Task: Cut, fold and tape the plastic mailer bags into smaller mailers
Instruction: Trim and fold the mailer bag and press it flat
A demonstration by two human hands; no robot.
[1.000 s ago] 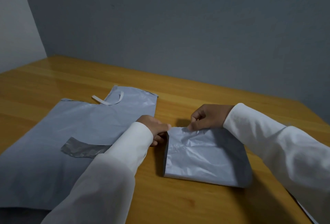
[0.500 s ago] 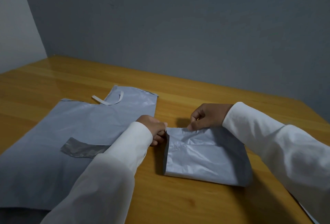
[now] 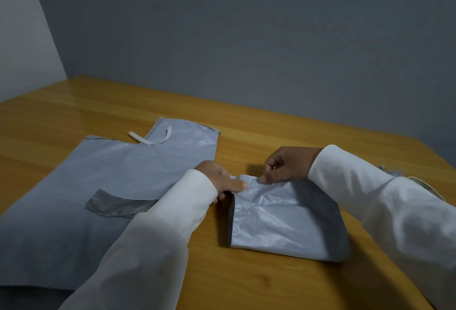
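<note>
1. Small folded mailer (image 3: 283, 223) lies flat on the table (image 3: 246, 282), right of centre, dark inner lining showing along its left edge. Its far edge is bunched up and crinkled where you're working it.
2. Handling, as I judge it: thin poly film, v. light, floppy, prob. slick. It won't hold a crease unless pressed, and a tug will slide the whole piece. Best to take it at the edge or corner w/ a fingertip pinch and keep the flat body pinned to the table while you fold.
3. Your left hand (image 3: 222, 181) sits at the far-left corner; thumb and fingers lie on the film's edge and look to be nipping it, though the underside of the grip is hidden.
4. Your right hand (image 3: 286, 166) is curled, fingertips (image 3: 262, 180) pinching the raised far edge just beside the left hand. Both hands are on the same edge, close together, not touching each other.
5. Large uncut bag (image 3: 103, 186) lies spread flat to the left, partly under your left sleeve (image 3: 148, 235), apart from the small one.
6. On it: a dark grey scrap (image 3: 116, 204) near the sleeve and a pale peeled strip (image 3: 150, 140) curling at its far notch.
7. No scissors or tape roll visible.
</note>
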